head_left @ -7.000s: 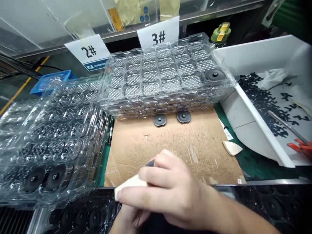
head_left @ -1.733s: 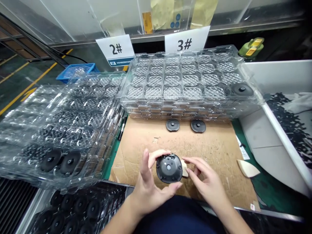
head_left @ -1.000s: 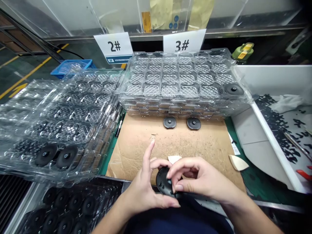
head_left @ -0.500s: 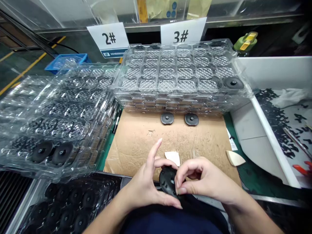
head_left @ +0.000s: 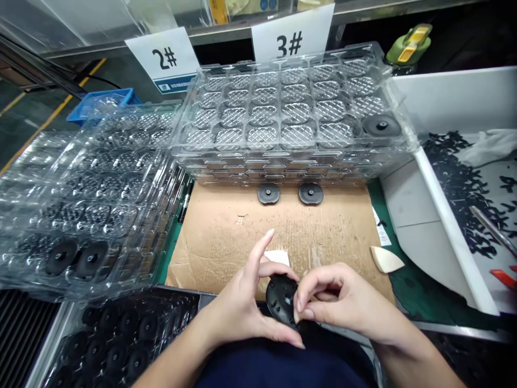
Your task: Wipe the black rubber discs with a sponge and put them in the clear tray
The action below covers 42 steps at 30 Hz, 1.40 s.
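Observation:
A round black plastic disc (head_left: 278,299) is tilted up close to my body, its ribbed side showing. My left hand (head_left: 250,304) grips it by the rim between thumb and fingers, the index finger raised. At the disc's right edge, my right hand (head_left: 335,299) has thumb and forefinger pinched together; whatever they pinch is hidden. Two similar black discs, a left one (head_left: 269,193) and a right one (head_left: 311,194), lie on the cardboard sheet (head_left: 218,231). Behind my left fingers is a white wedge-shaped piece (head_left: 278,257).
Stacked clear trays (head_left: 262,137) stand at the back, others (head_left: 133,210) at left. Below left, a tray (head_left: 117,345) holds several black discs. At right, a white bin (head_left: 456,237) contains small black parts and a red-handled tool (head_left: 504,277). A cream wedge (head_left: 386,260) lies by the cardboard's right edge.
The camera view has shifted slightly, so the background sits a little higher and further left. Both hands keep nearly the same grip on the disc, which has turned slightly.

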{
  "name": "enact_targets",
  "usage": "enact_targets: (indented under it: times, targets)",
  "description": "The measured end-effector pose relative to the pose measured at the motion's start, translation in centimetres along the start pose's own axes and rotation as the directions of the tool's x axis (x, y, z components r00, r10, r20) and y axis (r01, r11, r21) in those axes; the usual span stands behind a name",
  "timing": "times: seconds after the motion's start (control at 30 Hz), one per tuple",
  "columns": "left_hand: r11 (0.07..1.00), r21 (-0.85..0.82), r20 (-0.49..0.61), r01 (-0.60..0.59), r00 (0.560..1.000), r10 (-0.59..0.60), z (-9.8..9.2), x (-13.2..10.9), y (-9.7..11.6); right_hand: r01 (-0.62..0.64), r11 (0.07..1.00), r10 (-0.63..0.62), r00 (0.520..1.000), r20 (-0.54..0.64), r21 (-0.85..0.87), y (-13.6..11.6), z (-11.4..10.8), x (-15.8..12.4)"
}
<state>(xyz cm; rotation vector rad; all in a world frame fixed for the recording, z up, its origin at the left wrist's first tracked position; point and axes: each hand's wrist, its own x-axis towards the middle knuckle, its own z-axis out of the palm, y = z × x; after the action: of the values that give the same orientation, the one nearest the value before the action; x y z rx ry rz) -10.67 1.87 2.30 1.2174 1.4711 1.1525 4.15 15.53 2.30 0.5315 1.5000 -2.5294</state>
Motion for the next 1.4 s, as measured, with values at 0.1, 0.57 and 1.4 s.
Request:
enact_targets:
  times: [0.1,0.57,1.4]
  targets:
    - [0.998,0.062,0.008,-0.028,1.000,0.027,0.2,0.6,0.2,-0.015,1.000,0.015,0.998,-0.060,-0.004,0.0,-0.5,-0.5]
    - [0.891,0.424,-0.005,-0.160,0.984,0.179,1.8,3.2,1.3,0.053,0.953,-0.128,0.964,-0.234,-0.299,-1.2,-2.0,-2.6]
    - [0.984,0.115,-0.023,-0.139,0.990,0.142,2.5,3.0,1.6,0.205,0.973,-0.176,0.955,-0.240,0.104,0.7,-1.3,-3.1]
